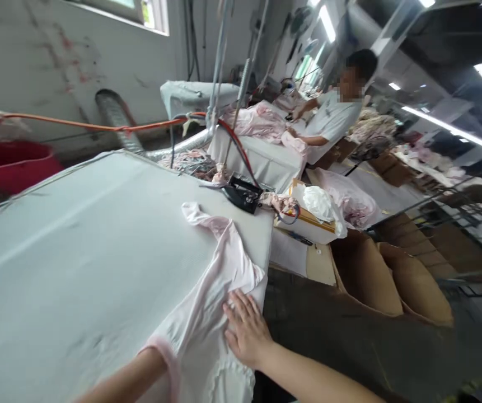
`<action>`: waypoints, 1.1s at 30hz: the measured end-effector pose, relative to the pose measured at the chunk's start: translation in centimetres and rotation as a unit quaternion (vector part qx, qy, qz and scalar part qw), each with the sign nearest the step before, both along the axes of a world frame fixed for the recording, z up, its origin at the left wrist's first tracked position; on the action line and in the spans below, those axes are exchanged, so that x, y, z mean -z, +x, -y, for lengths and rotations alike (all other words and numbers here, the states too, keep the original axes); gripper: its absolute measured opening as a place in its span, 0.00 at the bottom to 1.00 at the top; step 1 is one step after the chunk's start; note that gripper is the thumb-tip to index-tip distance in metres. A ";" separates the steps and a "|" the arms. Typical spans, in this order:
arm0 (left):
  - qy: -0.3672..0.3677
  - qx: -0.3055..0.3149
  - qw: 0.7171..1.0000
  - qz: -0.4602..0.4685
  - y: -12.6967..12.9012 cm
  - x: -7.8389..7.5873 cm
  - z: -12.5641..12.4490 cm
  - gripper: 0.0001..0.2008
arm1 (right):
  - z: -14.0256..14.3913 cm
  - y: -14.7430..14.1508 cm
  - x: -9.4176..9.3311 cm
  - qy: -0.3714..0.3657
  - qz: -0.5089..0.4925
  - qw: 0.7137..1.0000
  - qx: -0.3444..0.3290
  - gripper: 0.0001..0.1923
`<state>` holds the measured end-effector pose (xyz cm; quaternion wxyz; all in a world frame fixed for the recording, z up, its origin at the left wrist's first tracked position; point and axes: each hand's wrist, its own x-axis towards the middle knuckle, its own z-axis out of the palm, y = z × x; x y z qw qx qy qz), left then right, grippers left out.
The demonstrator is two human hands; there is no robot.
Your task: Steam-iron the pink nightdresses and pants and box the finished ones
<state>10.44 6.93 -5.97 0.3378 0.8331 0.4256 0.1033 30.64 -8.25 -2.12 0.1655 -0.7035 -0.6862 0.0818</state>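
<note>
A pale pink garment (218, 280) with a frilled edge lies stretched along the right side of the white padded table. My right hand (247, 330) rests flat on the garment near the table's right edge, its fingers extended and holding nothing. From the bottom, my left forearm (140, 376) goes into a pink-trimmed opening of the garment. The cloth covers my left hand, so its fingers are hidden. Beyond the garment, a black iron (243, 195) with cloth-wrapped parts sits at the table's far right corner.
The white padded table (76, 252) spreads left. An orange-red hose (140, 127) hangs across its far side. A box with white cloth (318, 204) stands right of the iron, above open cardboard boxes (366, 274). Farther back, a person (333, 120) handles pink cloth. A red tub (14, 165) is left.
</note>
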 end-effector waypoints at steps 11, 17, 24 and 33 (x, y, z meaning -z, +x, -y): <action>0.183 -0.232 0.944 -0.147 -3.6 -6.0 7.8 0.27 | -8.3 -1.0 -0.7 -0.061 -0.005 0.950 -0.305 0.33; 0.157 -0.402 0.887 -0.162 -0.6 -4.7 7.2 0.25 | -20.1 9.0 -3.5 -0.072 0.105 0.964 -0.233 0.30; 0.133 -0.452 0.865 -0.173 -0.8 -4.2 6.8 0.22 | -26.0 12.6 -3.8 -0.042 0.145 0.948 -0.280 0.16; 0.104 -0.538 0.829 -0.115 0.5 -4.5 5.8 0.15 | -30.5 19.2 -8.2 0.276 0.078 0.951 -0.119 0.28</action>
